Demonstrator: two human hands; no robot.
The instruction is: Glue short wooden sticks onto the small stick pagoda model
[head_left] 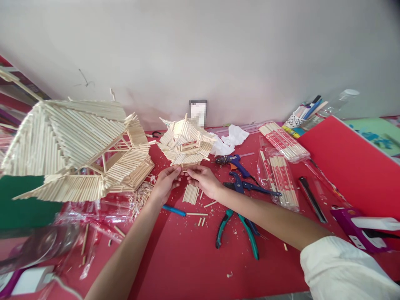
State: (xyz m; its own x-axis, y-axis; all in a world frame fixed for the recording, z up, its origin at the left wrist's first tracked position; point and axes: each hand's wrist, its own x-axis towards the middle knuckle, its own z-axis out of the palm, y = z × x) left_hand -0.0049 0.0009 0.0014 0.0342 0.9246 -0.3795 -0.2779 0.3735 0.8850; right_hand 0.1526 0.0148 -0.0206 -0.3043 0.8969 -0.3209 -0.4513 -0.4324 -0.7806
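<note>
My left hand (166,182) and my right hand (205,180) meet at the front of a small pagoda model (184,143) made of thin wooden sticks. Fingers and thumb are pinched together on each hand, with a short wooden stick (185,170) between the fingertips. My fingers partly hide the stick and the model's base. Just below them, a row of cut sticks (190,194) lies side by side on the red table. A blue pen-like tool (174,210) lies near my left wrist, its tip by a loose stick (196,214).
A large stick-built pavilion (78,137) stands at left. Right of my hands lie a blue glue gun (236,163), blue cutters (242,184) and green-handled pliers (248,237). Beyond are packs of chopsticks (284,141), a black-and-red knife (312,200) and crumpled tissue (233,139).
</note>
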